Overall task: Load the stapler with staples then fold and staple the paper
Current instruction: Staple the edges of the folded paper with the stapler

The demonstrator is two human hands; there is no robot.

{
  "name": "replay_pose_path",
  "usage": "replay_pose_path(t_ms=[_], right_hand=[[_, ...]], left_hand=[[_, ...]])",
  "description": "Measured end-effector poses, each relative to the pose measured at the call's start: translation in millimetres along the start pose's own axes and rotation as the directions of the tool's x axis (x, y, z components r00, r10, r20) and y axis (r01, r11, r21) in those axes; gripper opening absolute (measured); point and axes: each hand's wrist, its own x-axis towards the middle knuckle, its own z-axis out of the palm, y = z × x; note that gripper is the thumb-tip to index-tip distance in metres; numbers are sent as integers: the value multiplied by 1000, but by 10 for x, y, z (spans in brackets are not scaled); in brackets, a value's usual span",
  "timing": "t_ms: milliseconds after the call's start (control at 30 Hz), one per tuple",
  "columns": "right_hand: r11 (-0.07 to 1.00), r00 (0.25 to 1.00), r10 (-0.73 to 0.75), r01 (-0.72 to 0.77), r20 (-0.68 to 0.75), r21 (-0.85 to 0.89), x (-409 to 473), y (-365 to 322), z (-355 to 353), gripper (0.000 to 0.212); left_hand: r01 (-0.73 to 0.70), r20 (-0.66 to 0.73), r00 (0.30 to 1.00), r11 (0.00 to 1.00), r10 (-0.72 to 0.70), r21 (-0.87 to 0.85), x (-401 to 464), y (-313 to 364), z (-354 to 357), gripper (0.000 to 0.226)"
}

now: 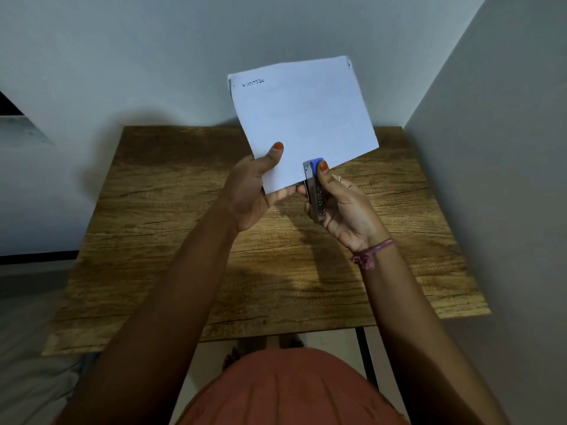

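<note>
two hands are working in the middle of the frame, above one wooden table (171, 240) that is filling the centre and lower half. one folded sheet of white paper (303, 118) is being held up in the air, tilted, its top reaching into the upper middle of the frame and overlapping the pale wall (122, 56) behind; a short line of print is showing faintly near its upper left corner, too blurred to read.

the left hand (254, 191) is grasping the paper at its lower left corner, thumb lying on the near face and the other fingers curling behind the sheet. the right hand (340, 204) is gripping one small stapler (316, 188), blue at the tip and metal along the body, thumb pressing on the blue end and fingers wrapping around the underside. the stapler's mouth is sitting over the paper's lower edge, just right of the left hand, so the two hands are nearly touching.

one ring is showing on a right finger and one pinkish thread band (371, 253) is circling the right wrist. at the bottom centre of the frame the person's rust-coloured garment (291, 391) is showing, with one dark table leg (365, 351) beside it at lower right.
</note>
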Motion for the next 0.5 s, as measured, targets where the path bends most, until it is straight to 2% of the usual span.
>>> replay_pose_path(t_ms=[233,367,433,500], right_hand=[[999,1000,12,-12,-6,38,4,15,-8,38],[998,1000,14,-13,-14,57,5,40,-10,30],[998,1000,8,-7,-15,67,5,45,-4,30],[998,1000,0,1,-18,70,-3,46,11,32]], left_hand=[[3,-9,1000,998,-2,61,9,44,11,19],[-1,-4,1000,997,2,82,29,40,-11,24],[-18,59,998,998,14,62,31,29,-23,25],[-60,198,978,998,58,4,16,-14,-29,37]])
